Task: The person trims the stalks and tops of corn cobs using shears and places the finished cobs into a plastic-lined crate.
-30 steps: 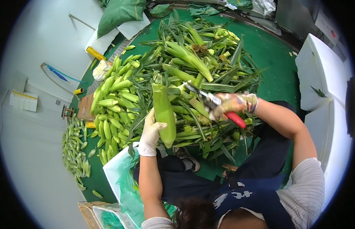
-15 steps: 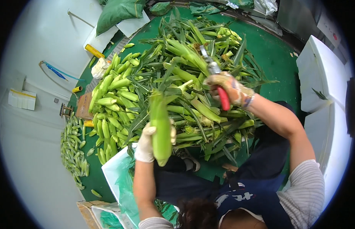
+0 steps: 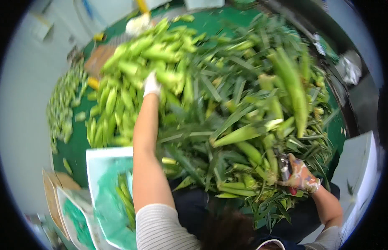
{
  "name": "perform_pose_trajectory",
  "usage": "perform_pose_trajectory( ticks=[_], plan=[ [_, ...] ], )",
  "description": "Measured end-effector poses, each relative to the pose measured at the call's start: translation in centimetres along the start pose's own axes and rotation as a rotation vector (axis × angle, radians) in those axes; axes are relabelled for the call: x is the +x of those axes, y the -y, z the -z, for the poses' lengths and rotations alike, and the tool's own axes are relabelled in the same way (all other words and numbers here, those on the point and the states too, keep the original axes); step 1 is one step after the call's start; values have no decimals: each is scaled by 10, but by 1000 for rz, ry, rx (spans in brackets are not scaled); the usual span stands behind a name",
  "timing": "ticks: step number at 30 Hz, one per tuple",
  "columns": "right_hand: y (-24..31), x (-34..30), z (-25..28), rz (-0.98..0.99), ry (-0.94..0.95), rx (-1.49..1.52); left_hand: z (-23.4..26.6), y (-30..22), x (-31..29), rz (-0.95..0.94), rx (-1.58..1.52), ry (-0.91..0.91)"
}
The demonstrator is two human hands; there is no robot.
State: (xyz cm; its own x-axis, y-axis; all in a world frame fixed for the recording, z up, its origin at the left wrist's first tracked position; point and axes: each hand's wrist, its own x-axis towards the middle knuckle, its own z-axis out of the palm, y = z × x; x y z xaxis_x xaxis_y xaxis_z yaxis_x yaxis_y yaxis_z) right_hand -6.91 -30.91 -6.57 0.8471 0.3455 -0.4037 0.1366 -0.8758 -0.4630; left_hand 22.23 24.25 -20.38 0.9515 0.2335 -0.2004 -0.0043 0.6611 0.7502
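My left hand (image 3: 151, 84), in a white glove, is stretched far out over the heap of trimmed corn ears (image 3: 123, 91) at the upper left. It seems closed on the end of one green corn ear (image 3: 169, 77), though the picture is blurred there. My right hand (image 3: 301, 177), in a patterned glove, stays low at the right and grips red-handled shears (image 3: 283, 163), their dark blades pointing up into the husks. Untrimmed ears with long leaves (image 3: 260, 125) are piled between the two hands.
The green table (image 3: 64, 154) carries both heaps. A strip of small cut pieces (image 3: 62, 106) lies along its left edge. An open white sack with green lining (image 3: 106, 187) and cardboard (image 3: 56, 196) sit at the lower left. A white box (image 3: 356, 166) stands at the right.
My left arm has swung the corn ear from in front of me out to the trimmed heap. My right hand with the shears has dropped down to the right. The view has tipped forward.
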Motion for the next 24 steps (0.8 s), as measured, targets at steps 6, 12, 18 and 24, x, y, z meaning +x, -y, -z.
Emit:
perform_pose_trajectory(
  ticks=[6, 12, 18, 24],
  plan=[
    [-27, 2, -25, -91, -128, 98, 7, -85, -81, -403, 159, 75],
    [-46, 1, -36, -162, -159, 248, 262, -162, -391, 109, 1551, -418],
    [-47, 1, -21, -289, -128, 270, 365, 43, -552, 144, 1659, -956],
    [-36, -19, -13, -344, -106, 37, 379, 41, -526, 691, 1590, -1181]
  ],
)
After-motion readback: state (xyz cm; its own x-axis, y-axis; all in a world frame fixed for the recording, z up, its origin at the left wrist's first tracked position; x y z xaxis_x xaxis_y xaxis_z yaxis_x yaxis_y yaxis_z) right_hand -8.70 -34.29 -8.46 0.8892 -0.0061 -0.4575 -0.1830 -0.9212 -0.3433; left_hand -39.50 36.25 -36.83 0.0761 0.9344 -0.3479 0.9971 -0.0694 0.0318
